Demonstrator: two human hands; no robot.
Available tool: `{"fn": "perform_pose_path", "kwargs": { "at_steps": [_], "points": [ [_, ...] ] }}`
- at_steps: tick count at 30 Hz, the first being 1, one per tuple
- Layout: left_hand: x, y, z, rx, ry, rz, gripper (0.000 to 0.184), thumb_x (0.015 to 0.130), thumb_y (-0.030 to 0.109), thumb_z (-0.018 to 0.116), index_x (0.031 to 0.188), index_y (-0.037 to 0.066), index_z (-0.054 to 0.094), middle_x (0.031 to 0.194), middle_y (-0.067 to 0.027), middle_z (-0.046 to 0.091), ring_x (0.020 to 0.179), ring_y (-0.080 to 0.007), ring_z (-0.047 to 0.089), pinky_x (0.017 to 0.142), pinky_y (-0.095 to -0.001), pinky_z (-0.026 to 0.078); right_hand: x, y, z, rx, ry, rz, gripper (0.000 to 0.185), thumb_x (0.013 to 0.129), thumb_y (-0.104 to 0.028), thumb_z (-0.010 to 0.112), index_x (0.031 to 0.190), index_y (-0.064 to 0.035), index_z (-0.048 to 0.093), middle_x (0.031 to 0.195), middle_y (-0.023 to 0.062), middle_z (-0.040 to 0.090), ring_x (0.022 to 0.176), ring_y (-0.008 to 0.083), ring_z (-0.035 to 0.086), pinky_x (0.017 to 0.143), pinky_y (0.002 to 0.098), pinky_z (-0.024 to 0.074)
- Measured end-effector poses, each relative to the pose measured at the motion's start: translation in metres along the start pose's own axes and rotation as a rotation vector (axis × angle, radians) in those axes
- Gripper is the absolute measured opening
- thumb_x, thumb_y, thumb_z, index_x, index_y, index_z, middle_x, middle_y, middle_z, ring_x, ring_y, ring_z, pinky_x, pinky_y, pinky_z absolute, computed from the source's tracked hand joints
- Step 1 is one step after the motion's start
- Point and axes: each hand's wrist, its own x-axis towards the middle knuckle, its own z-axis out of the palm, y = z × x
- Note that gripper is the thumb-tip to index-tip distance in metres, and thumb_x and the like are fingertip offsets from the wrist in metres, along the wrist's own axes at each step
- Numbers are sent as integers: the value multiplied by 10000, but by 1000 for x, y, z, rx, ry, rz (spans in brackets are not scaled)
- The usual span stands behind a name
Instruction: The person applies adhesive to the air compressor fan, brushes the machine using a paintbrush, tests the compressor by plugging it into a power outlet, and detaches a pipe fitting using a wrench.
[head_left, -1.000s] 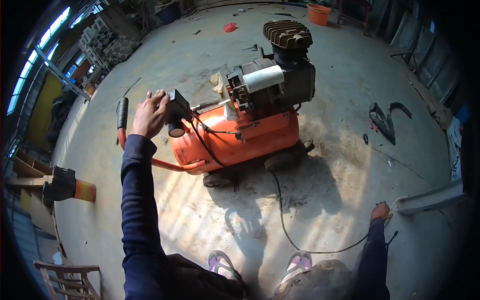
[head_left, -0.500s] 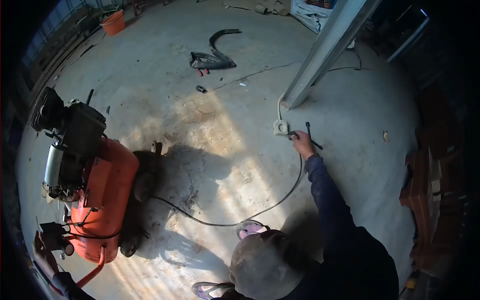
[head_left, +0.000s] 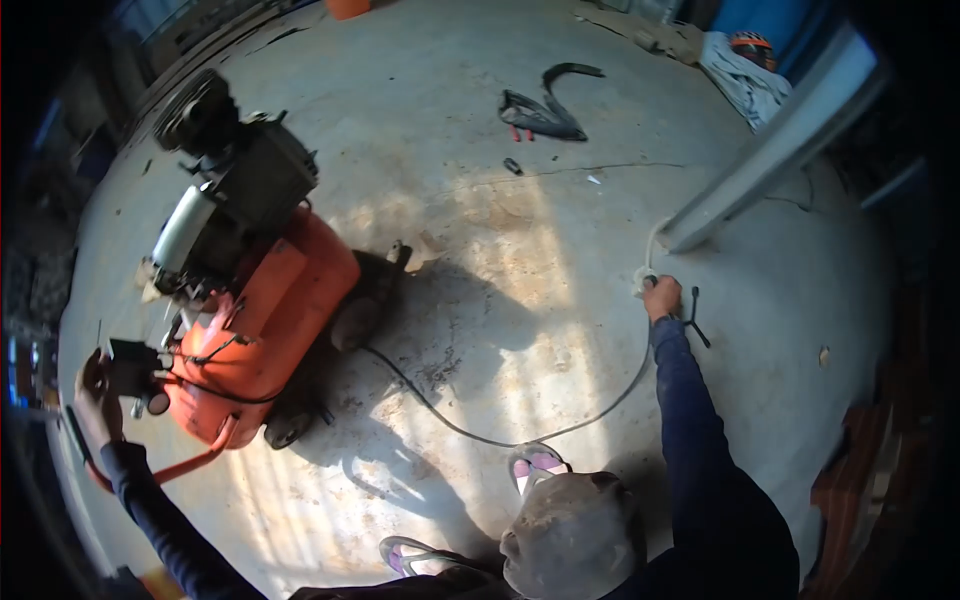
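Observation:
An orange air compressor stands on the floor at left, its dark motor and pump on top. My left hand is at its near end, fingers curled against the black pressure switch box. On the right, my right hand is closed on a dark plug, mostly hidden by the fingers, at the white socket on the floor. Whether the plug is fully seated I cannot tell. A black power cord curves over the floor from the compressor to the plug.
A metal post rises behind the socket. A black wrench-like tool lies beside my right hand. Farther back are a black rubber tube and an orange bucket. Reddish-brown stacked pieces stand at right.
The view has turned, so everything sits farther right. My right hand has moved from beside the socket onto it with the plug. My left hand stays at the switch box.

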Motion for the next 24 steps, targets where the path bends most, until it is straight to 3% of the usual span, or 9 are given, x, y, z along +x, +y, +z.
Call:
{"fn": "perform_pose_path", "kwargs": {
  "at_steps": [5, 6, 8, 10, 12, 16, 18, 20, 24],
  "points": [
    [-11, 63, 15, 433, 144, 52, 264, 914, 198, 700, 1099, 10, 716, 980, -144, 735, 867, -218, 718, 780, -308, 540, 29, 40, 29, 145, -58, -141, 255, 733, -179, 739, 623, 35, 657, 641, 225, 642, 625, 399, 656, 640, 478, 523],
    [-11, 65, 16, 452, 161, 55, 269, 913, 215, 701, 1089, 12, 721, 971, -146, 733, 865, -228, 720, 779, -315, 542, 33, 39, 25, 31, -5, -233, 262, 734, -177, 738, 603, 34, 652, 589, 185, 636, 535, 333, 645, 600, 446, 529],
    [-12, 71, 20, 476, 187, 56, 276, 912, 232, 702, 1079, 15, 727, 962, -147, 731, 862, -238, 722, 777, -322, 545, 56, 70, 34, 139, -202, -323, 277, 780, -197, 760, 625, 8, 658, 564, 115, 627, 453, 239, 602, 469, 410, 491],
    [-12, 78, 22, 453, 179, 21, 284, 904, 236, 704, 1070, 8, 730, 955, -150, 732, 865, -230, 722, 784, -331, 546, 61, 53, -6, 431, -604, 161, 299, 819, -235, 802, 703, -6, 648, 586, 74, 600, 462, 215, 566, 414, 346, 469],
    [-10, 75, 22, 463, 186, 21, 280, 899, 232, 705, 1066, 8, 731, 950, -155, 731, 864, -238, 722, 786, -332, 546, 64, 53, -19, 445, -679, 177, 278, 864, -235, 784, 740, -33, 639, 628, 32, 582, 442, 138, 508, 347, 275, 413],
    [-11, 84, 20, 540, 162, 17, 261, 882, 208, 705, 1046, 8, 736, 942, -179, 725, 858, -275, 720, 791, -338, 546, 86, 82, 19, 536, -766, 340, 266, 853, -213, 792, 763, -20, 633, 647, 62, 594, 423, 162, 506, 347, 292, 424],
    [-8, 88, 25, 556, 165, 16, 248, 874, 194, 702, 1035, 9, 739, 942, -191, 722, 854, -296, 719, 792, -342, 547, 75, 85, 18, 515, -757, 357, 276, 847, -219, 798, 763, -16, 632, 642, 64, 592, 427, 165, 512, 349, 299, 431],
    [-5, 83, 30, 521, 171, 12, 218, 860, 177, 696, 995, 13, 741, 936, -200, 713, 867, -331, 705, 793, -372, 545, 64, 56, 2, 302, -542, 317, 281, 854, -215, 788, 773, 1, 627, 639, 101, 609, 441, 210, 561, 335, 337, 424],
    [-10, 87, 31, 535, 233, 6, 154, 838, 140, 676, 910, 17, 735, 902, -204, 697, 909, -379, 672, 802, -446, 532, 14, 17, -14, -112, -112, -92, 320, 869, -250, 747, 793, 39, 632, 773, 218, 669, 704, 384, 656, 630, 461, 526]
  ]
}}
